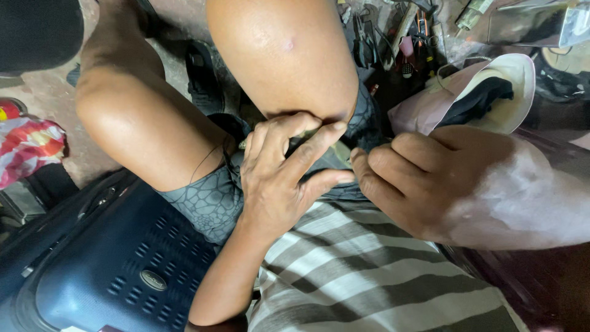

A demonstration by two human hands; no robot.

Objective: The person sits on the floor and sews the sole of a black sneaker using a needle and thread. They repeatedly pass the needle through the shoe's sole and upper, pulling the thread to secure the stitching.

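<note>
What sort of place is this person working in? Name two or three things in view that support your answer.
Probably a small, informal repair workshop. A clutter of hand tools lies on the bare concrete floor, a dark blue hard-shell suitcase sits beside the seated person, and both hands, left and right, work at something small between the knees.

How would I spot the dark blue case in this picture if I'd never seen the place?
Start at the person's bare knees in the upper middle, then follow the left thigh down to the bottom left corner. There lies the dark blue hard-shell case, beside the striped shirt. Its glossy moulded shell, with rows of small slots and an oval badge, sets it apart from the cloth around it.
</note>
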